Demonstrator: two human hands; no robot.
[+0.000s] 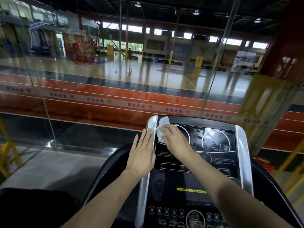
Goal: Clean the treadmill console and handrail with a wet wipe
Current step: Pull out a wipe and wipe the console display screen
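Item, nearest me: button panel (185, 214) of round keys at the foot of the treadmill console (195, 183), black, framed by silver side rails (243, 155), with a yellow label strip (191, 190) above the keys. Item: my left hand (142, 153), fingers straight and together, holding nothing, laid flat against the left silver rail. Item: my right hand (176, 140), pressed down on the wet wipe (162, 129), a crumpled white sheet pinned under the fingers at the upper left corner of the dark glossy display (212, 145); the display shows smears and two white arcs. Item: black curved handrail (105, 170) to either side of the console. Item, beyond: glass partition (82, 104) with a printed band; red running track (115, 96); glossy sports hall floor (148, 71); distant windows and ceiling lamps (195, 13).
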